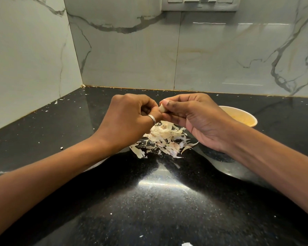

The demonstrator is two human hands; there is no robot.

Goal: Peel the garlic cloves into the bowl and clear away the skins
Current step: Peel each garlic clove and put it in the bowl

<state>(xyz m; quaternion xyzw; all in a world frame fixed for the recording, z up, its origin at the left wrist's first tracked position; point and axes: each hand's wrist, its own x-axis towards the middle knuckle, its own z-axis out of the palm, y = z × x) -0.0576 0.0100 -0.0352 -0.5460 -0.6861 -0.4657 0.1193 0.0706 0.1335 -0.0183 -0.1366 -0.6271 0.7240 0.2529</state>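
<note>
Both hands meet above the black counter. My right hand (190, 119) pinches a pale garlic clove (161, 108) between thumb and fingers. My left hand (130, 118), with a ring on one finger, has its fingers curled against the clove's left side, picking at it. Directly below the hands lies a heap of papery garlic skins (164, 141). A cream bowl (245, 116) stands behind my right hand, mostly hidden by it; its contents are hard to make out.
The black granite counter (149, 201) runs into a corner of marble-look wall tiles at the left and back. Small skin scraps (61, 148) are scattered across it, some along the left wall. A switch panel (199, 2) sits high on the back wall.
</note>
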